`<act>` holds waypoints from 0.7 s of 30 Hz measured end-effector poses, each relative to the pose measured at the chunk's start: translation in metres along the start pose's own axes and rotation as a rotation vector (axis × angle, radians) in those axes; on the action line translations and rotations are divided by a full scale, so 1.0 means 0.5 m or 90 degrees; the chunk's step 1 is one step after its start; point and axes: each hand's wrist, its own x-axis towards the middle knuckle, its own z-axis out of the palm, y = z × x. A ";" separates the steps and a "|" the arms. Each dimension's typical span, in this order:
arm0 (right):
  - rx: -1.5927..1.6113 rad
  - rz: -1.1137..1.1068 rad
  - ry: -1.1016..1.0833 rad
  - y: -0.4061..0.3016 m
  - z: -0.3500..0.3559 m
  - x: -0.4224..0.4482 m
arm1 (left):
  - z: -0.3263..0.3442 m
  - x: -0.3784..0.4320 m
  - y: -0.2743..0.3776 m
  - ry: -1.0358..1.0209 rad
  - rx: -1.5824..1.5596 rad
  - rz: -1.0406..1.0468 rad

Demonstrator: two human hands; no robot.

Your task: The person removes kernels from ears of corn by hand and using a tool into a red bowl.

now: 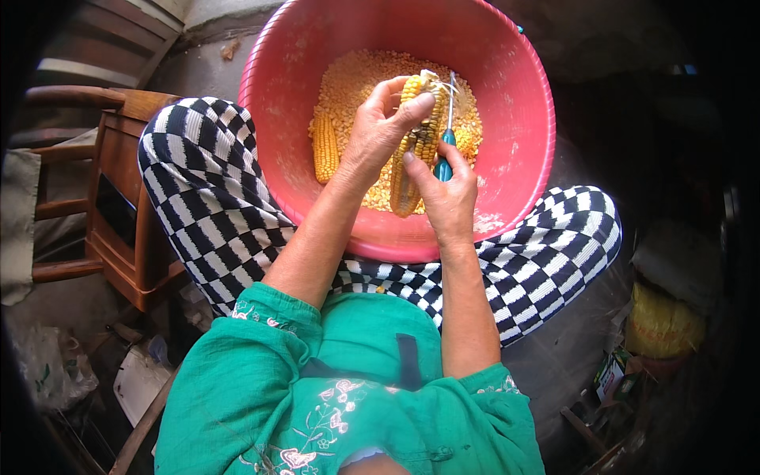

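My left hand (386,122) grips the upper part of a dried corn cob (428,139), its thumb across the kernels. Dark, discoloured kernels run along the cob's middle, and its lower end looks partly bare. In my right hand (446,184) is a screwdriver (445,155) with a teal handle, its metal shaft pointing up beside the cob. The right thumb presses on the cob's lower half. Both hands are over a large pink plastic basin (510,172) holding loose corn kernels (371,71). A whole yellow corn cob (324,148) leans inside at the left.
The basin stands between my knees, in checkered trousers (202,196). At the left is a wooden chair (116,208) with a dark flat object (116,209) on its seat. Plastic bags (53,368) lie lower left. A yellow sack (662,323) and a small box (611,374) are at the right.
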 end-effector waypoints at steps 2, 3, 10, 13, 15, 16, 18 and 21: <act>-0.026 -0.011 0.006 -0.006 0.002 -0.003 | 0.002 0.001 -0.003 0.014 0.029 0.006; -0.040 -0.017 0.009 -0.007 0.003 -0.004 | 0.001 0.001 -0.004 0.021 0.043 0.009; 0.007 -0.001 0.003 0.007 0.001 0.003 | 0.002 0.000 -0.007 -0.017 0.065 0.030; 0.084 0.004 -0.005 0.010 0.001 0.004 | 0.000 0.000 -0.014 -0.020 0.102 0.053; 0.112 0.002 -0.004 0.005 0.002 0.004 | -0.011 0.003 -0.013 -0.026 0.057 0.035; 0.145 0.019 -0.016 -0.001 0.000 0.003 | -0.015 0.004 -0.013 -0.029 0.035 0.027; 0.212 0.054 -0.040 -0.017 -0.006 0.000 | -0.012 0.007 -0.020 -0.027 0.040 0.037; 0.188 0.001 -0.029 0.001 0.004 0.002 | -0.012 0.009 -0.020 -0.016 -0.010 0.024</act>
